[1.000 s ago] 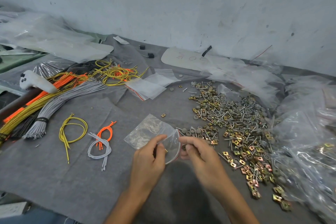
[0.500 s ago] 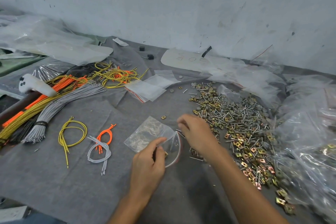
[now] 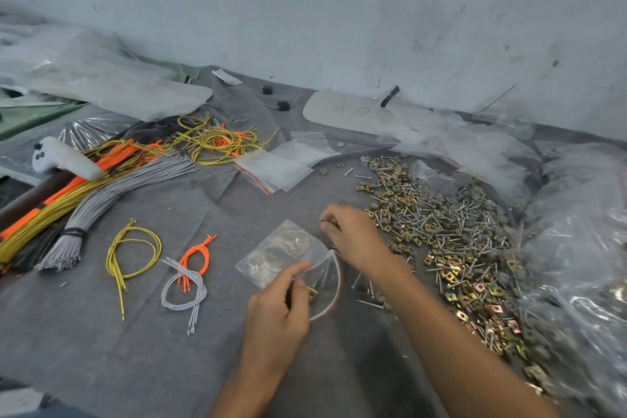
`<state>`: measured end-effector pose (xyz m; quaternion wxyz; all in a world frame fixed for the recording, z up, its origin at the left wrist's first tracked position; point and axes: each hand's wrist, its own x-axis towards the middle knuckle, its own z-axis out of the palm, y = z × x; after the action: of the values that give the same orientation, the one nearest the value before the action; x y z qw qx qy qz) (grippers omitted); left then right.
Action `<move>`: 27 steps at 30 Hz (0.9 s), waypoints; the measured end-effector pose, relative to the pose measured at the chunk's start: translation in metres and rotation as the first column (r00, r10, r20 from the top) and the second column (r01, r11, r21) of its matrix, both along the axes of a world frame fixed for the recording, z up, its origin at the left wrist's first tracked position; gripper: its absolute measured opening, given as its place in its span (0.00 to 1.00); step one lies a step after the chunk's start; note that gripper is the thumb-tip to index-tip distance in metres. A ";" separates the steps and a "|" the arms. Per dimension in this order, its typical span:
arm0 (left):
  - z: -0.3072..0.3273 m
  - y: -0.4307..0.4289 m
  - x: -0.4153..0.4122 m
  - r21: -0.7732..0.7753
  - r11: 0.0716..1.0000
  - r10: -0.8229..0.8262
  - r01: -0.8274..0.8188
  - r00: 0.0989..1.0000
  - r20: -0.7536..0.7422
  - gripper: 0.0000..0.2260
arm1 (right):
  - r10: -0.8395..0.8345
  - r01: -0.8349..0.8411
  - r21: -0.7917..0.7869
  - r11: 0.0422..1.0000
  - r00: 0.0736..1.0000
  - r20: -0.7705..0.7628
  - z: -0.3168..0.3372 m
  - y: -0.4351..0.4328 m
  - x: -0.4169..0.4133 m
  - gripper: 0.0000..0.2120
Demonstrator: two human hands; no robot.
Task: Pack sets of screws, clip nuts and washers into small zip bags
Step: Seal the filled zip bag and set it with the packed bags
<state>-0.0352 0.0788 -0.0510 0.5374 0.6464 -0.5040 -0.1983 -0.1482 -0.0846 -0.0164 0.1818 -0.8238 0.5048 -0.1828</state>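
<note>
Clear plastic red-lipped zip bag (image 3: 281,251) pinched open with left hand (image 3: 276,319); pulled right hand (image 3: 353,234) beyond bag, fingers curled, contents untellable: probably fetching more parts.

the cloth (image 3: 135,349) is plain grey and the wall (image 3: 339,10) is pale blue-white with small dark specks. the zip bag (image 3: 281,253) is clear with a red strip at its mouth, the screws (image 3: 451,224) are silver, the clip nuts (image 3: 481,288) are gold-yellow, some reddish, and the washers (image 3: 324,171) are dull grey. there is a yellow wire loop (image 3: 134,258), an orange wire loop (image 3: 196,254) and a grey wire loop (image 3: 185,292), the big wire bundle (image 3: 112,193) is grey with a black band, and the handle (image 3: 64,158) is white with dark dots.
</note>
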 end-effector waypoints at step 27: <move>0.000 -0.002 0.000 0.000 1.000 -0.010 0.010 0.999 -0.049 0.15 | -0.023 0.051 0.060 0.997 0.918 -0.397 0.016 0.032 -0.065 0.12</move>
<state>-0.0356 0.0772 -0.0506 0.5484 0.6389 -0.4939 -0.2170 -0.2132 -0.0525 -0.0001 0.1007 -0.8273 0.5527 0.0015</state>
